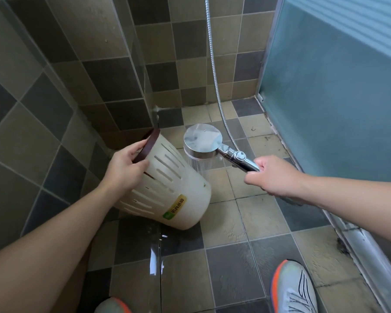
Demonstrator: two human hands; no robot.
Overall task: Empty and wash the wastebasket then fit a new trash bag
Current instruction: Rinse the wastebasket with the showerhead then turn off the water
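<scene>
Left hand (124, 168): fingers curled over the dark brown rim band, thumb on the outside wall, gripping the cream plastic wastebasket with slotted sides (167, 188). Basket held tipped well over, clear of the floor or nearly so; contact with the tiles cannot be told. Long axis runs from the rim, up and away beside the hand, down to the closed base, which points toward the camera. Mouth faces away toward the tiled wall corner, so the inside is hidden.

Right hand (273, 175): closed around the handle of the chrome round-headed hand shower (202, 141), with its ribbed metal hose (212, 64) rising up the wall. Head sits just beside the basket on its far side, face down; water falls from it past the basket's side wall onto the floor, not into the mouth.

Key relation: the basket lies directly beside the spray head, but its opening is turned away from the stream. Judgement: rinsing is under way; the next move likely needs either the basket rolled by the left hand or the head swung round to the mouth. The left hand alone controls basket orientation.

Basket appearance: pale wall, long vertical slots, small dark specks, a yellow-and-green label (175, 207) near the base. No bag fitted.

Beyond the basket: wet chequered floor tiles (235, 256), a frosted blue-green glass door (336, 86).
</scene>
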